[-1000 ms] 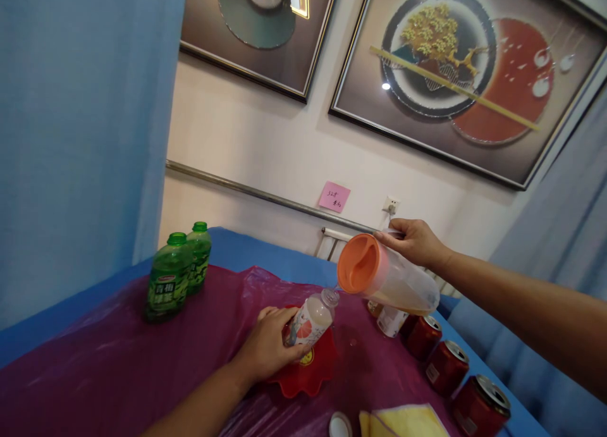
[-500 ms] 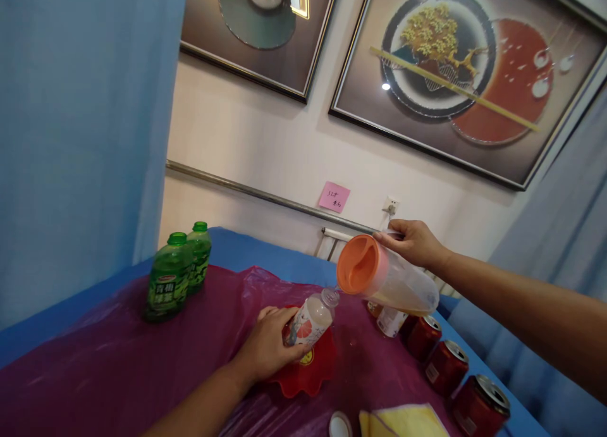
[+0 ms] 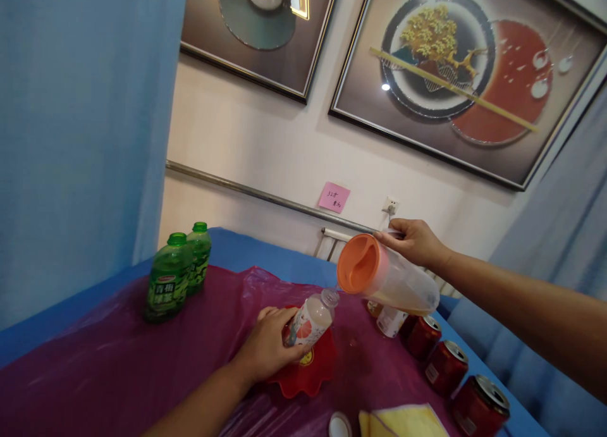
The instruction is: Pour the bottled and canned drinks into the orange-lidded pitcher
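Note:
My left hand [image 3: 272, 343] is wrapped round a small clear bottle [image 3: 310, 322] with a grapefruit label, tilted to the right over a red scalloped plate [image 3: 308, 380]. Its open mouth meets the spout edge of a translucent pitcher [image 3: 398, 285] with an orange lid [image 3: 359, 264]. By its handle, my right hand [image 3: 415, 241] grips the pitcher, which lies nearly on its side. Pale yellowish liquid sits low in the pitcher, and the bottle looks filled with cloudy liquid. A thin stream shows at the bottle's mouth.
Two green bottles [image 3: 168, 279] stand uncapped at the left on a purple plastic sheet [image 3: 95, 367]. Several red cans [image 3: 481, 405] line the right edge, near a white-labelled container [image 3: 391, 322]. A yellow cloth [image 3: 405, 421] and a white cap [image 3: 340, 425] lie in front.

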A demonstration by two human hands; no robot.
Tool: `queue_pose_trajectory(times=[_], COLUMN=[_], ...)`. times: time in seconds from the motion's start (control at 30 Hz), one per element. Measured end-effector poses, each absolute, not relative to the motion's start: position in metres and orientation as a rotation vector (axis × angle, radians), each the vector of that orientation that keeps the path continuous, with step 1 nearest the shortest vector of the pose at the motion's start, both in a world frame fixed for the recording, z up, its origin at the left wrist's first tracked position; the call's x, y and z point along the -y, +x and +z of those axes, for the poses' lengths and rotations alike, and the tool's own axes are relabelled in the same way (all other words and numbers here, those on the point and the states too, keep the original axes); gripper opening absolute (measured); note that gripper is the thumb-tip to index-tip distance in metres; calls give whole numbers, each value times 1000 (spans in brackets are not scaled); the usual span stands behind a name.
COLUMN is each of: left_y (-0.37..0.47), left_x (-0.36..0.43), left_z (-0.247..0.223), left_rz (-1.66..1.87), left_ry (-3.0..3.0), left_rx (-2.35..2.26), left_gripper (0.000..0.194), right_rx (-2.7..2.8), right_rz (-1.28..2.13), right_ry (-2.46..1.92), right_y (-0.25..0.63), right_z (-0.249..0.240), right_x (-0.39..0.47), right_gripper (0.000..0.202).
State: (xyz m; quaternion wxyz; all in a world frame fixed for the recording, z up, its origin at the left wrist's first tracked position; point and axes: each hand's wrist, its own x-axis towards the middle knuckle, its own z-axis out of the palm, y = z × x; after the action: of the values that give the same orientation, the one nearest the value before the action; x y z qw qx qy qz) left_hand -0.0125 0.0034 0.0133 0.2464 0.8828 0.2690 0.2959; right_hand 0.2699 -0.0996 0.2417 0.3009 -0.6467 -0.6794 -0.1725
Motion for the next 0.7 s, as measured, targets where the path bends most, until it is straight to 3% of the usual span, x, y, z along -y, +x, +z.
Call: queue_pose_trajectory(times=[0.7], left_y=[-11], left_x=[-7], left_z=[8], left_rz=[805], left_ry=[2417], left_rx=[-731], left_gripper=[43], right_rx=[1799], right_rz=[-460], right_ry=[-1710], right_y=[271], right_z=[245], right_x=[101], right_gripper=[57])
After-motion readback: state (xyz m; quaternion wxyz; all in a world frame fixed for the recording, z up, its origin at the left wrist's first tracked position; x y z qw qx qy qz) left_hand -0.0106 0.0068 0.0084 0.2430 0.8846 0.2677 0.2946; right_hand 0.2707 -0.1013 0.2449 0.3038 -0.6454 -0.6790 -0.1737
